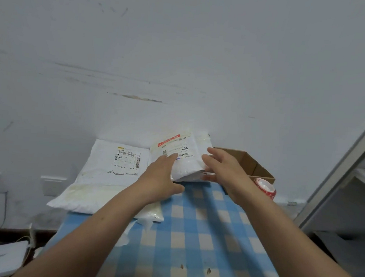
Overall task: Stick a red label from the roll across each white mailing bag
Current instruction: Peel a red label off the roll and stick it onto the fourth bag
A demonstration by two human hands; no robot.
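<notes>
The smaller white mailing bag (186, 160) sits tilted at the far edge of the tabletop (192, 236), against the wall. It is crinkled, with a red label (168, 140) stuck slantwise across its top and a printed shipping slip below. The left hand (163, 176) lies on it with straight fingers, grip released. The right hand (224, 171) reaches round its right edge; I cannot tell whether that grip has closed. Two white bags show printed faces, the larger mailing bag (101, 176) lying flat to the left. One red label roll (265, 187) stands beside one cardboard box (247, 162).
</notes>
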